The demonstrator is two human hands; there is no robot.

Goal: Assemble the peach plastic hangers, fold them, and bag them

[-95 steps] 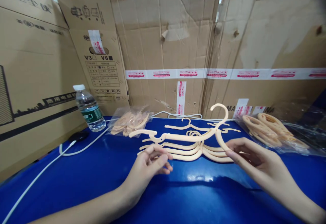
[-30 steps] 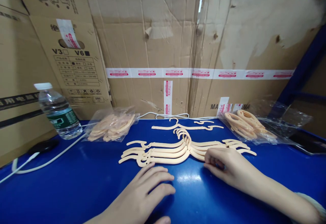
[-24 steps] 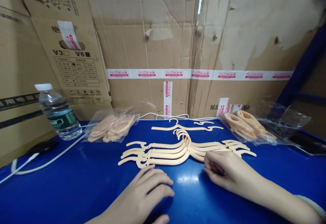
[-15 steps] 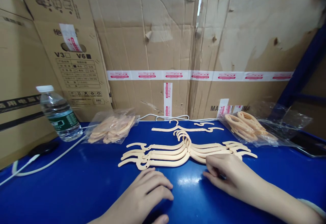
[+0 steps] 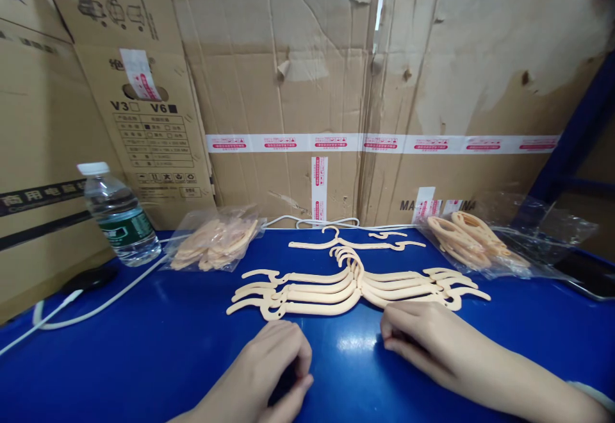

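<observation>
Several cream plastic clothes hangers [image 5: 317,308] lie overlapped in a row on the blue table, their hooks pointing away from me. My left hand [image 5: 269,368] rests on the table just in front of their left arms, fingers curled in toward the thumb, with nothing visible in it. Closed loosely, my right hand [image 5: 423,333] sits at the front of their right arms, very near or touching them; no object shows in its fingers. Behind the row lies another hanger [image 5: 314,245], with a loose hanger arm piece [image 5: 382,236] close to its right side.
Clear bags of hanger parts lie on both sides, a left bag [image 5: 211,243] and a right bag [image 5: 473,240]. A water bottle [image 5: 122,218] stands at left beside a black device [image 5: 89,279] with a white cable [image 5: 103,307]. Cardboard [image 5: 288,102] walls the back; a phone [image 5: 583,281] lies far right.
My left hand has curled its fingers in from a spread pose. My right hand has drawn slightly back toward me, uncovering more of the hangers' right arms. The view has shifted a little.
</observation>
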